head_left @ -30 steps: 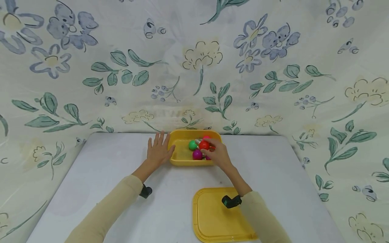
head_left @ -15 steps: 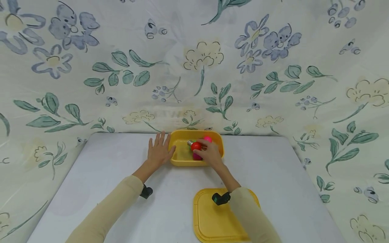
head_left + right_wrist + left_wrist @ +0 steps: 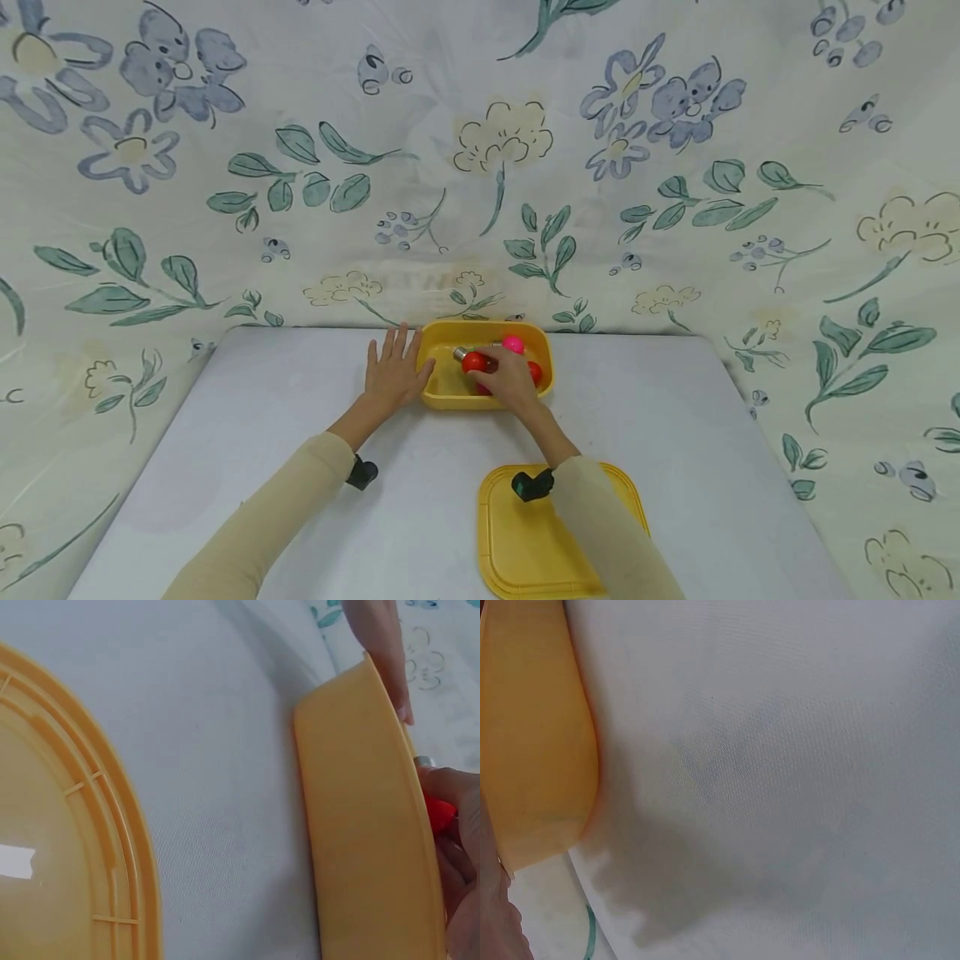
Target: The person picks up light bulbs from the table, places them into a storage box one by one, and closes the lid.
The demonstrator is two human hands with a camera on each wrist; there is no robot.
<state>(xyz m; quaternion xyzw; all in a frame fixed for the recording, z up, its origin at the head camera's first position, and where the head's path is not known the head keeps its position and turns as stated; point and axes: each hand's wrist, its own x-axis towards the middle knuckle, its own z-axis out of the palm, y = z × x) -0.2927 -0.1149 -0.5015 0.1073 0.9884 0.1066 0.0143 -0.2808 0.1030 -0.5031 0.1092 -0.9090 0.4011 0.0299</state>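
Note:
My right hand (image 3: pixel 512 381) reaches into a yellow plastic container (image 3: pixel 442 402) and pinches a red light bulb (image 3: pixel 473 362) between thumb and fingers. The bulb's silvery metal base points to the left. In the right wrist view, red glass (image 3: pixel 440 813) shows between the fingers behind the container's wall. Flat and with spread fingers, my left hand (image 3: pixel 392 371) rests against the container's left rim. A pink bulb (image 3: pixel 513 343) and another red bulb (image 3: pixel 535 372) lie inside at the right. Part of a magenta bulb shows under my right hand, which hides the other contents.
A yellow tray or lid (image 3: pixel 517 542) lies flat on the white table (image 3: pixel 420 517), nearer to me and partly under my right forearm. Behind the container, a floral cloth (image 3: pixel 420 183) hangs at the table's back edge.
My right hand has moved left inside the container with the red bulb. A second red bulb at the right has come into sight, and the green one is covered. My left hand has stayed put.

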